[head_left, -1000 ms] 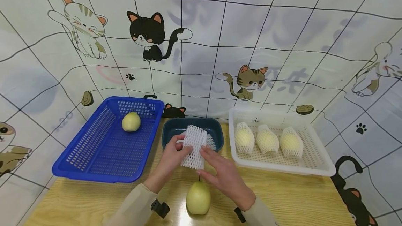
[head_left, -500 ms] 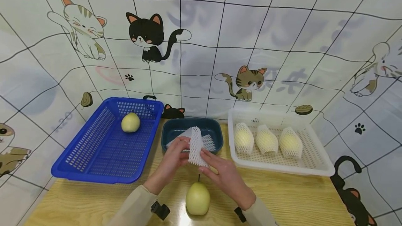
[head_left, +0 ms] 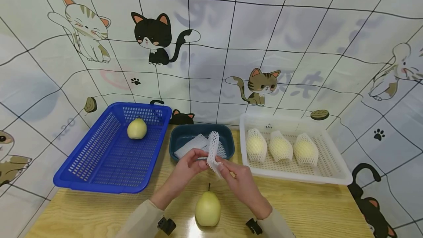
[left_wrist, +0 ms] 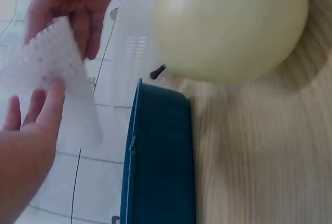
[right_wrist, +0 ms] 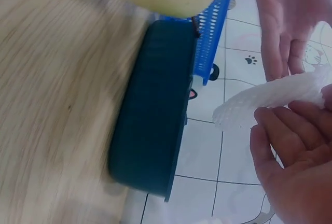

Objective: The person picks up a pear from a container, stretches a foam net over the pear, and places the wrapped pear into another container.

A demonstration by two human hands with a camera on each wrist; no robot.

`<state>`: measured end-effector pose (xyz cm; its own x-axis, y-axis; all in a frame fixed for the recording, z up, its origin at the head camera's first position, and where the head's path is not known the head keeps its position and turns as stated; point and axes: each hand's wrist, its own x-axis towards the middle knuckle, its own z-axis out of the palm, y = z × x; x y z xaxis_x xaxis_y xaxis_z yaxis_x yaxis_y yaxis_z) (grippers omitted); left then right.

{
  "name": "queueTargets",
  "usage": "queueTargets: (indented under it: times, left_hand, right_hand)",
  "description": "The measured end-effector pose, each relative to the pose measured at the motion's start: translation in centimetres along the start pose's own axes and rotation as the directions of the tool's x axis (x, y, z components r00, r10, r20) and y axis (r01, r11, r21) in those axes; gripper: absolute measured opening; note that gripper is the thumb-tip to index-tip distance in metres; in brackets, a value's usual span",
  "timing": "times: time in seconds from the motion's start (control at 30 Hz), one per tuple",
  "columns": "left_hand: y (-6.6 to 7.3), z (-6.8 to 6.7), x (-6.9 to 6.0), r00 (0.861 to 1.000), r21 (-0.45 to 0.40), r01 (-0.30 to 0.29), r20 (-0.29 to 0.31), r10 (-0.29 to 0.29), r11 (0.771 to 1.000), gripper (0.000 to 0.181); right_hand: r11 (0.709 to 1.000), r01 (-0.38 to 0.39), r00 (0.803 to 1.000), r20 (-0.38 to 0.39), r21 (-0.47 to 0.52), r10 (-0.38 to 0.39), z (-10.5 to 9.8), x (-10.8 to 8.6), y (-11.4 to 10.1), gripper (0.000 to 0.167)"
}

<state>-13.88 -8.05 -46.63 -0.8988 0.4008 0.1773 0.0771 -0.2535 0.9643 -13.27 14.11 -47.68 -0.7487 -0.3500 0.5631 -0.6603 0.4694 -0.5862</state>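
Note:
A white foam fruit net stands upright, seen edge-on, between both hands above the table. My left hand pinches its left side, and in the left wrist view the fingers press on the mesh. My right hand grips the lower right part with thumb and fingers; the right wrist view shows the net lying along those fingers. Below the hands a bare yellow-green pear sits on the table, stem up. Behind them, a dark teal tray holds more foam nets.
On the left, a blue basket contains one bare pear. A white basket on the right holds three pears in nets. The wooden table ends at a cat-print sheet behind.
The net has turned from facing me flat to edge-on and shifted slightly right. My right hand has gone from fairly straight fingers to gripping its lower end. The pear and baskets stay put.

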Motion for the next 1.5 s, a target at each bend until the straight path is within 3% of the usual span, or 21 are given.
queueTargets:
  times: [0.13,0.27,0.43,0.53,0.7,0.8,0.87,0.97,1.07,1.2,1.27,1.4,1.47,1.5]
  left_hand:
    - [-0.4,1.0,0.1,0.993,0.049,0.035,-0.116,-0.029,0.998,0.057]
    - [-0.7,2.0,0.1,0.973,0.101,0.020,-0.232,0.004,0.995,0.048]
    - [-1.1,2.3,0.0,0.947,0.163,-0.013,-0.315,0.064,0.986,0.031]
    - [-1.3,2.3,-0.2,0.938,0.172,-0.002,-0.341,0.061,0.985,0.024]
    - [-1.4,2.2,-0.5,0.944,0.075,0.031,-0.329,-0.005,0.997,0.027]
    - [-1.3,2.3,-0.7,0.958,-0.054,0.045,-0.282,-0.058,0.998,0.031]
    - [-1.1,2.3,-0.9,0.968,-0.155,0.060,-0.234,-0.095,0.986,0.029]
    - [-0.8,2.4,-1.0,0.976,-0.299,0.091,-0.161,-0.144,0.950,0.023]
    - [-0.5,2.5,-1.1,0.977,-0.411,0.118,-0.116,-0.181,0.904,0.025]
    - [-0.3,2.8,-1.0,0.968,-0.521,0.134,-0.114,-0.224,0.843,0.028]
    - [-0.3,2.8,-1.0,0.964,-0.552,0.127,-0.128,-0.234,0.824,0.037]
    - [-0.7,2.7,-0.7,0.961,-0.540,0.113,-0.155,-0.230,0.834,0.065]
    - [-0.9,2.6,-0.5,0.961,-0.520,0.103,-0.168,-0.220,0.848,0.072]
    - [-1.0,2.6,-0.4,0.959,-0.506,0.100,-0.180,-0.218,0.857,0.076]
  right_hand:
    - [0.998,-0.049,0.999,-0.006,0.038,0.049,0.0,0.2,-0.5,0.029]
    - [0.994,-0.081,0.996,-0.016,0.072,0.082,0.1,0.3,-1.0,0.028]
    - [0.977,-0.175,0.981,-0.059,0.121,0.183,0.3,0.3,-1.4,0.028]
    - [0.967,-0.222,0.968,-0.091,0.125,0.234,0.5,0.2,-1.4,0.027]
    - [0.954,-0.264,0.943,-0.168,0.142,0.286,0.8,0.3,-1.2,0.018]
    - [0.949,-0.282,0.930,-0.203,0.138,0.306,0.8,0.4,-1.2,0.013]
    - [0.945,-0.292,0.924,-0.212,0.147,0.318,0.8,0.4,-1.2,0.012]
    - [0.937,-0.302,0.916,-0.218,0.178,0.337,0.9,0.4,-1.2,0.013]
    - [0.928,-0.310,0.909,-0.221,0.208,0.353,1.2,0.3,-1.2,0.014]
    - [0.918,-0.319,0.903,-0.221,0.234,0.370,1.4,0.2,-1.2,0.014]
    - [0.909,-0.325,0.899,-0.212,0.260,0.382,1.5,0.1,-1.2,0.015]
    - [0.864,-0.355,0.885,-0.171,0.357,0.434,1.4,0.1,-1.1,0.018]
    - [0.822,-0.377,0.869,-0.144,0.427,0.474,1.4,0.1,-1.1,0.021]
    - [0.787,-0.388,0.860,-0.119,0.479,0.497,1.3,0.2,-1.2,0.022]
